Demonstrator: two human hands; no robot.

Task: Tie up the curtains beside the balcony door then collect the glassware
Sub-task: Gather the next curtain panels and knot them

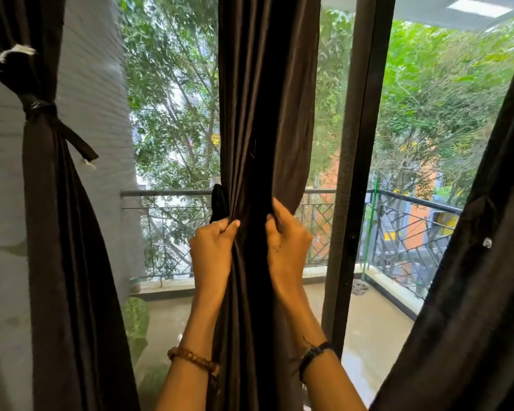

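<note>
The middle curtain (264,114) hangs just left of the door frame (353,173), gathered into a bunch at rail height. The left hand (212,250) pinches its folds together with a dark tie strap (219,203) against the curtain's left edge. The right hand (285,241) clenches the curtain's right side. Farther left of the frame, another curtain (51,232) is already knotted. No glassware shows.

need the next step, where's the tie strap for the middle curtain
In the head view the tie strap sits just left of the middle curtain, sticking up above the left hand, in front of the balcony railing.
</note>
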